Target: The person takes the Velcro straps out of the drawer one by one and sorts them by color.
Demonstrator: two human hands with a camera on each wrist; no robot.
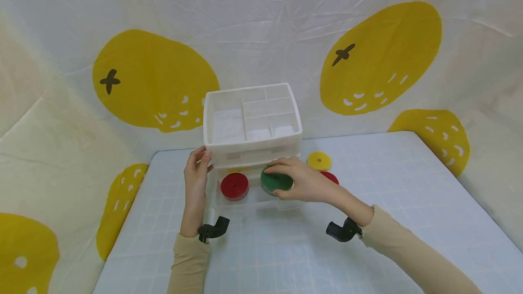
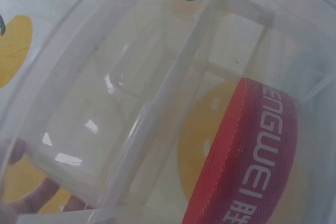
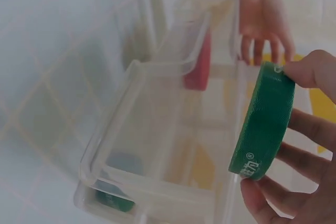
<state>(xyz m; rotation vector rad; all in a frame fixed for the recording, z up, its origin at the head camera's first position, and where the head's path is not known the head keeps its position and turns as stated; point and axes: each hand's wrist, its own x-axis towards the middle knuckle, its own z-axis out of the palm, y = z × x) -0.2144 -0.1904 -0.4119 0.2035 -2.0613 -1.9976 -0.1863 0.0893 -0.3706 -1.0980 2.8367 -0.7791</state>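
My right hand (image 1: 304,180) grips a green roll of woven strap (image 1: 277,184) between thumb and fingers, over the right part of a pulled-out clear drawer (image 1: 253,204). White lettering shows on the roll's edge in the right wrist view. A red strap roll (image 1: 234,186) with white letters sits in the drawer's left part. The drawer belongs to a white plastic organizer (image 1: 253,149). At the organizer's left front corner, my left hand (image 1: 197,178) rests with its fingers along the side. In the right wrist view, the left hand's fingers (image 3: 260,51) look extended.
On the table right of the organizer lie a yellow roll (image 1: 319,161) and another red roll (image 1: 330,177), partly hidden by my right hand. The organizer's top has a divided tray (image 1: 267,107). A patterned cloth (image 1: 261,26) hangs behind the table (image 1: 367,239).
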